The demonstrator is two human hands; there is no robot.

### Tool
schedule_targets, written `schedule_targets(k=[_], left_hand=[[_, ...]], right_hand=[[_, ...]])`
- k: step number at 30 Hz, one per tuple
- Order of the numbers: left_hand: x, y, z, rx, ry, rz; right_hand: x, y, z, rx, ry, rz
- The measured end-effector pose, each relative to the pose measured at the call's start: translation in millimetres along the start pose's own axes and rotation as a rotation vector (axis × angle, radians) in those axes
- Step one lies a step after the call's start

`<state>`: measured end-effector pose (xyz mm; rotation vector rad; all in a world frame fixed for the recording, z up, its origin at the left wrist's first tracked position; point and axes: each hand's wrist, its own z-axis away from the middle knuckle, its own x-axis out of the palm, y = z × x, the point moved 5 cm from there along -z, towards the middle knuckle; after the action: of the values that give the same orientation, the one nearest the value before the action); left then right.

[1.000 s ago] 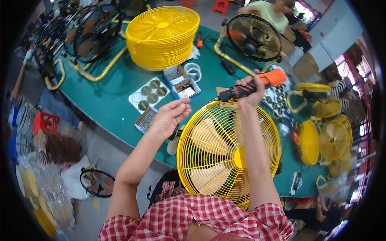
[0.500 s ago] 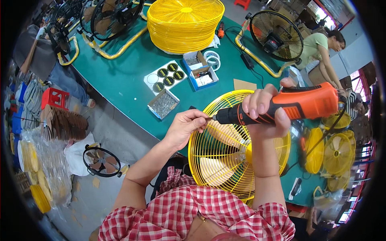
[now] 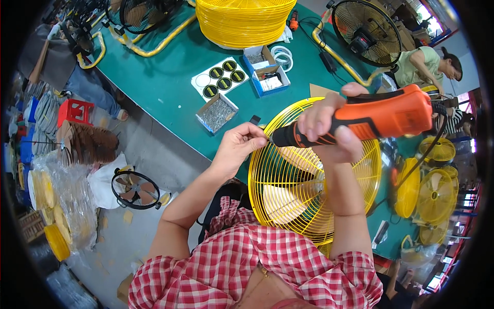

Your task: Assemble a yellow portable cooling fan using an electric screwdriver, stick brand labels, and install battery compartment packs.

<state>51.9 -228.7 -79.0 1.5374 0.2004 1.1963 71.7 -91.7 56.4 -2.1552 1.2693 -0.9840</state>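
Observation:
An orange and black electric screwdriver (image 3: 388, 114) lies nearly level in my right hand (image 3: 325, 123), its nose pointing left. The fingers wrap round its body. My left hand (image 3: 236, 147) is closed in a pinch right at the tool's tip; whatever small piece lies between thumb and finger is too hidden to name. Below both hands a fan with a yellow wire guard (image 3: 252, 193) rests at the table's near edge, in front of my body. Pale blades (image 3: 280, 203) show through its wires. My right forearm covers part of the guard.
On the green table (image 3: 154, 98) stand a box of screws (image 3: 217, 114), two small boxes (image 3: 271, 82), a sticker sheet (image 3: 199, 81), tape rolls (image 3: 282, 57) and a tall stack of yellow guards (image 3: 242, 26). A black fan (image 3: 366, 33) stands far right, near a co-worker (image 3: 419, 67).
The tool's nose has come closer to my left fingertips, covering the thin shaft that showed between them. The whole scene has shifted up and slightly right in the picture.

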Motion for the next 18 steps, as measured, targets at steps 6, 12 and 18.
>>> schedule_targets(k=[6, 12, 18], left_hand=[[-25, -32, 5, 0.191, 0.212, -0.273], [-31, -51, 9, 0.197, 0.258, -0.416], [-34, -55, 11, 0.252, 0.302, -0.557]], right_hand=[[-7, 33, 12, 0.102, 0.096, 0.128], [-11, 50, 20, 0.208, 0.097, 0.273], [-11, 57, 25, 0.184, 0.003, 0.417]])
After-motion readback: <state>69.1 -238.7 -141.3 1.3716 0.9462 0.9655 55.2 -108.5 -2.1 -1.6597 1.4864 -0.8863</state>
